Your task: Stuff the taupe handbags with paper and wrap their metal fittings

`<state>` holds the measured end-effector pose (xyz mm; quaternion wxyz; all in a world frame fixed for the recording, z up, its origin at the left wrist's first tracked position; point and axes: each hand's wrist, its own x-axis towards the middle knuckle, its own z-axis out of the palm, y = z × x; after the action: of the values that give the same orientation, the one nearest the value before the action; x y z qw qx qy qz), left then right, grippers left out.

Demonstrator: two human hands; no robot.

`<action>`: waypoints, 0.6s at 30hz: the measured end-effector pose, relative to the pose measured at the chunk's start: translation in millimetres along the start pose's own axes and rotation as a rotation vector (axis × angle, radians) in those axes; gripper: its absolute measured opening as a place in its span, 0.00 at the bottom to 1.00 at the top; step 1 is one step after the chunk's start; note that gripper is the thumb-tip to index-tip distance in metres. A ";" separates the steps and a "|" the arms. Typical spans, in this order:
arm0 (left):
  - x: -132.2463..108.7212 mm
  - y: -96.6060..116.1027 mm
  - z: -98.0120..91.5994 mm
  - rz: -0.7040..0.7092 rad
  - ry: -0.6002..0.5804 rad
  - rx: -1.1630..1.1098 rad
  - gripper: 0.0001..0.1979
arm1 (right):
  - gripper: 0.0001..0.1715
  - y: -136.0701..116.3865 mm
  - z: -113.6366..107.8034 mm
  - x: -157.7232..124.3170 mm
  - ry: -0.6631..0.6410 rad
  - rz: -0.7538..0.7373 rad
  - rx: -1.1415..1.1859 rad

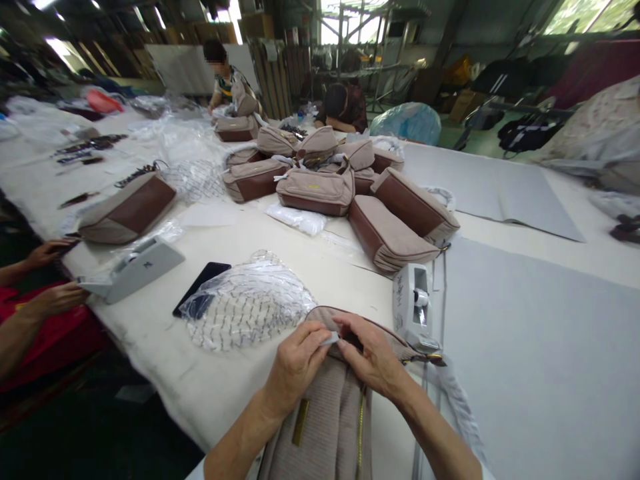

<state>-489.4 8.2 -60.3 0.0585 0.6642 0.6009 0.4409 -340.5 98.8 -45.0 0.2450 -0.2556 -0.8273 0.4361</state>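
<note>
A beige ribbed fabric bag (325, 427) with a gold zipper and a small gold plate lies in front of me at the table's near edge. My left hand (295, 367) pinches a small whitish strip (330, 338) between thumb and fingers, over the bag's upper end. Facing it, my right hand (375, 353) has curled fingers at the bag's dark opening, its thumb tip close to the strip. What its other fingers grip is partly hidden. The bag's strap end with a metal clasp (433, 359) reaches out to the right.
A tape dispenser (413, 307) stands right of my hands. Clear printed plastic bags (250, 300) partly cover a dark phone (200, 287) at left. Several finished-looking bags (315, 190) are piled ahead. A co-worker's hands (55, 293) are by another dispenser (140, 270). Grey sheets (540, 347) lie right.
</note>
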 end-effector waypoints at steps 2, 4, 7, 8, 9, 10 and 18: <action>0.6 2.1 -0.6 0.009 -0.003 -0.044 0.09 | 0.13 -0.4 0.4 0.6 -0.001 -0.013 0.013; 1.0 3.8 -3.4 -0.097 -0.024 -0.129 0.10 | 0.09 0.0 0.6 1.3 -0.003 -0.012 0.033; 2.1 3.6 -10.2 -0.525 -0.108 -0.350 0.17 | 0.06 1.6 0.5 0.4 0.002 0.005 0.038; 2.8 2.6 -12.1 -0.672 -0.172 -0.435 0.18 | 0.06 2.3 0.5 -0.5 0.005 0.004 0.035; 3.7 1.4 -13.5 -0.787 -0.242 -0.514 0.18 | 0.06 3.0 0.7 -1.4 0.008 0.000 0.032; 4.8 0.0 -14.1 -0.866 -0.307 -0.576 0.18 | 0.06 3.7 1.1 -2.3 0.008 -0.003 0.032; 20.0 3.1 -6.5 -0.650 -0.187 -0.445 0.09 | 0.18 6.8 -1.2 3.1 0.005 0.061 0.042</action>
<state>-493.5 21.4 -44.2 0.3916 0.4481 0.6614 0.4565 -340.7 104.8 -49.6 0.2389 -0.2769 -0.8092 0.4598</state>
